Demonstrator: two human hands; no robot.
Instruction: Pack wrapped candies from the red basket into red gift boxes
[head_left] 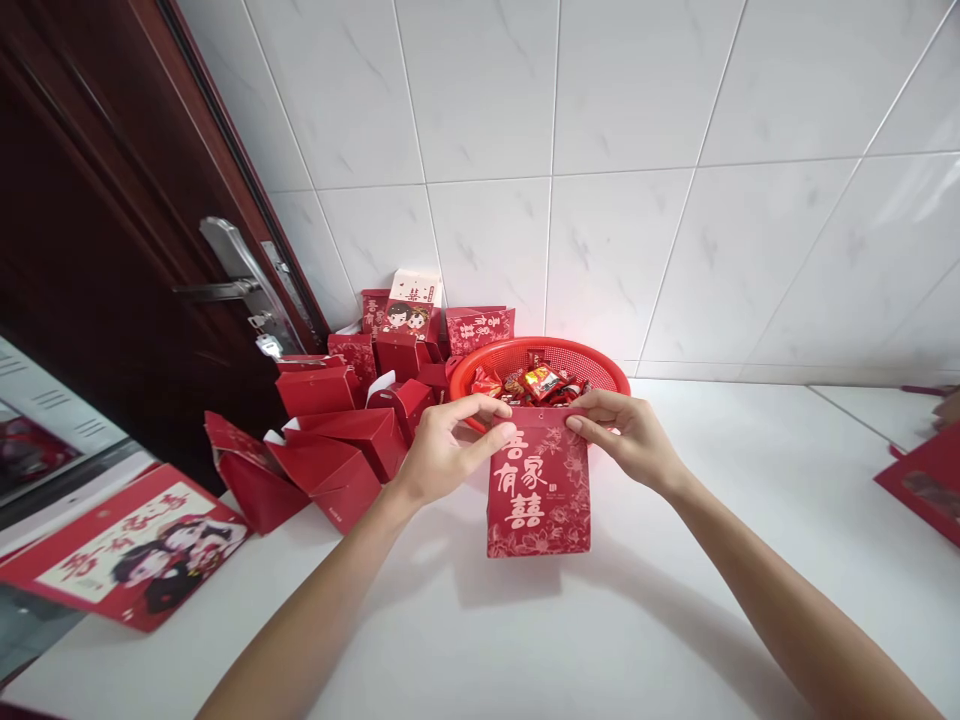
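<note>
A red gift box (538, 490) with pale lettering and flower prints hangs upright between my hands, its shadow falling on the white tabletop below. My left hand (457, 450) pinches its upper left corner between thumb and fingers. At the upper right corner, my right hand (626, 435) grips the top edge the same way. Just behind the box stands a red plastic basket (611, 368) holding several wrapped candies (541, 382). What the box contains, if anything, is hidden.
Several red boxes (341, 450) crowd the left back of the white table (675, 620). A red printed bag (127, 550) lies at the left edge, beside a dark door (97, 180) with a metal handle. Another red bag (926, 480) sits far right. A tiled wall (622, 100) closes the back.
</note>
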